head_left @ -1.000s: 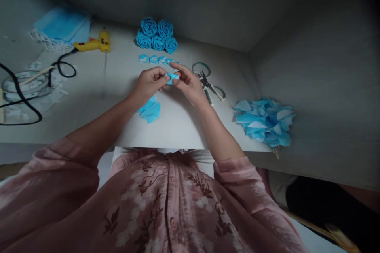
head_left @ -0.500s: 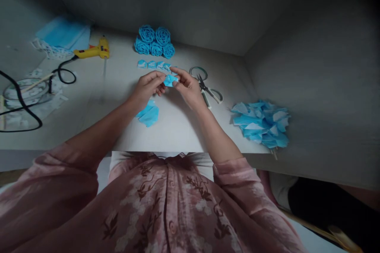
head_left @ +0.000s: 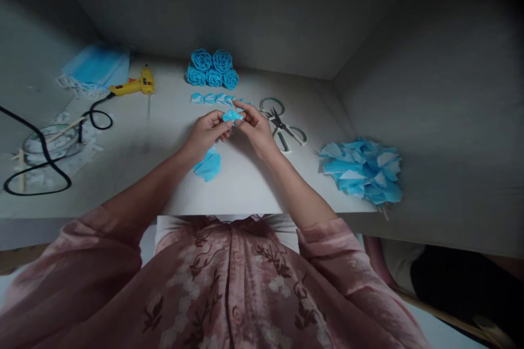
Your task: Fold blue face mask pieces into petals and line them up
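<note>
Between my two hands is a small folded piece of blue fabric, like the face mask material nearby. My left hand pinches its left side with thumb and fingers. On the other side my right hand grips the piece between thumb and fingers, its index finger raised along the top. Just beyond lies a row of small folded blue-and-white pieces, its right end partly hidden by my right hand. Loose blue fabric pieces lie on the table below my left wrist.
Scissors and a round ring lie right of my hands. Blue rosettes are stacked behind. At left are a yellow glue gun with black cord, face masks and white scraps. A blue fabric heap sits at right.
The held piece has been tilted and looks flatter, with my fingers shifted on it. The whole view has moved slightly; the things on the table stay in place.
</note>
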Available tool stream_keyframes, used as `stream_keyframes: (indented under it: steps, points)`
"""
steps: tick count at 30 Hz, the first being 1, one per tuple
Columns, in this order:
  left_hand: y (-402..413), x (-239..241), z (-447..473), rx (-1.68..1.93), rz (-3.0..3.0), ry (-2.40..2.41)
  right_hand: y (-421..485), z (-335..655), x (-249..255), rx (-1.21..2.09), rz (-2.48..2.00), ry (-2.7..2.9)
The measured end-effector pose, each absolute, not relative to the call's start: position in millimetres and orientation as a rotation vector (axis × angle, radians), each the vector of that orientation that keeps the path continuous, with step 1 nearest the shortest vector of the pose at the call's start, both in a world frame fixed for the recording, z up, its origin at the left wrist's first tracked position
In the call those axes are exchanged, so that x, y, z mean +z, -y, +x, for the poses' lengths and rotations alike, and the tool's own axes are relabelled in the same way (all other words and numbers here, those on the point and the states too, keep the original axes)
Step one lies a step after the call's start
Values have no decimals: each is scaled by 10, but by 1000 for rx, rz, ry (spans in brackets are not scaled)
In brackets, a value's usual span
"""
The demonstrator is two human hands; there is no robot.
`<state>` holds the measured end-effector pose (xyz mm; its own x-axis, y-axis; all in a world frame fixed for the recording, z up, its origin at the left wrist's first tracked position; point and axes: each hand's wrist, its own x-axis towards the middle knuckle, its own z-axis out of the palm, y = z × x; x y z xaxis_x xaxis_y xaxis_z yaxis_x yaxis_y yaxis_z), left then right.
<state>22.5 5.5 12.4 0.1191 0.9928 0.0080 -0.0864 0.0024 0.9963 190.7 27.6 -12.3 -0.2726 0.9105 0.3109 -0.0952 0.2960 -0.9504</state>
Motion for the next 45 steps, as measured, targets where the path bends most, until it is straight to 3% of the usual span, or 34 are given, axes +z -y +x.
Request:
stream_keyframes:
  steps: [16,26,45]
  points:
    - [-27,163,244,1122,1097,-1020,-239,1898,-126,1185,-819,1526]
    - [-33,225,221,1156,1098,-1040,-212,1926,-26,1341,-781,1519]
    - [-68,247,143,1120,1136,-1005,-293,2000,-94,1222,-862,1627]
